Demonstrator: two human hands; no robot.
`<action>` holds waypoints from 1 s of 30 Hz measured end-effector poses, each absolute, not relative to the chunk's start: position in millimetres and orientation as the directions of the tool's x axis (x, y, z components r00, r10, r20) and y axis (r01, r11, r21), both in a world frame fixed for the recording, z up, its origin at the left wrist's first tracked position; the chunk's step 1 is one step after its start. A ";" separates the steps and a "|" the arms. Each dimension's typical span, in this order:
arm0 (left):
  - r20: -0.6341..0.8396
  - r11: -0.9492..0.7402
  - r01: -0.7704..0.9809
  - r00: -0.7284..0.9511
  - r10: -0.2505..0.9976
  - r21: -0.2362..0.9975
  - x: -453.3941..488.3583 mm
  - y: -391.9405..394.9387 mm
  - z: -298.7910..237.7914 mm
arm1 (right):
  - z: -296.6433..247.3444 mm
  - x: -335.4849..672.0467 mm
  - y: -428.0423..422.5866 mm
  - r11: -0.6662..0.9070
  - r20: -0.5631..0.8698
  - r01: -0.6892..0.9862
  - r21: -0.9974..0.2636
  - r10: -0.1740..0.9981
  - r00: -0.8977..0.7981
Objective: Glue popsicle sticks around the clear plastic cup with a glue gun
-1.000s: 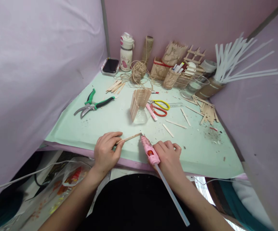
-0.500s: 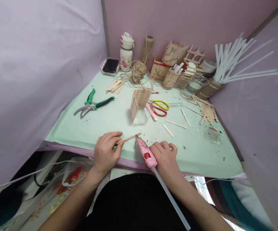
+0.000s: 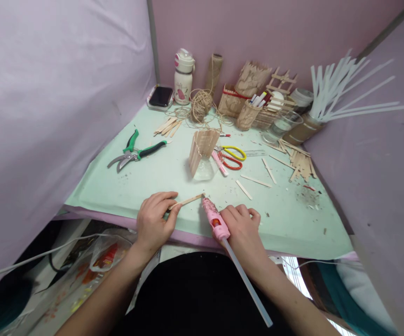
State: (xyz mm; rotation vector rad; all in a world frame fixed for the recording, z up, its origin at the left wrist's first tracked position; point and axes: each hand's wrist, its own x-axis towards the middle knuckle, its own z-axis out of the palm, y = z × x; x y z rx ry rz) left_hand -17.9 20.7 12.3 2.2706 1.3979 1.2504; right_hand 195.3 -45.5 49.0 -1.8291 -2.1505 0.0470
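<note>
Between thumb and fingers, my left hand (image 3: 156, 219) pinches one end of a wooden craft stick (image 3: 189, 200) near the table's front edge. My right hand (image 3: 242, 228) is closed around a pink hot glue gun (image 3: 216, 221), with a long translucent glue stick (image 3: 247, 280) sticking out of its back. The gun's nozzle is at the far end of the craft stick. Beyond both hands stands a clear container (image 3: 203, 169) with craft sticks upright along two of its sides.
Green-handled pruning shears (image 3: 130, 151) lie at left. Scissors (image 3: 235, 156), a pink marker (image 3: 220, 164) and loose sticks (image 3: 256, 180) lie right of the container. Along the back are a twine ball (image 3: 202, 105), bottle (image 3: 183, 79), phone (image 3: 161, 96) and a tube of glue sticks (image 3: 303, 129).
My right hand and the glue gun have shifted slightly right and away from me, taking the nozzle along the craft stick to its far end. My left hand has stayed in place.
</note>
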 end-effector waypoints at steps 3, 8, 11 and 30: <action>0.558 -0.534 0.641 0.193 0.807 0.551 -17.7 20.9 12.9 | 49.4 195.4 -45.4 0.174 0.215 0.957 -0.233 0.969 -0.124; 0.558 -0.533 0.641 0.191 0.808 0.552 -17.4 20.9 13.0 | 50.4 194.9 -46.1 0.185 0.222 0.952 -0.243 0.966 -0.131; 0.559 -0.533 0.642 0.191 0.807 0.551 -17.5 20.9 12.4 | 50.1 192.9 -47.0 0.221 0.226 0.940 -0.260 0.960 -0.163; 0.577 -0.552 0.639 0.201 0.792 0.536 -16.8 21.0 12.5 | 47.7 190.9 -45.7 0.217 0.232 0.933 -0.286 0.961 -0.153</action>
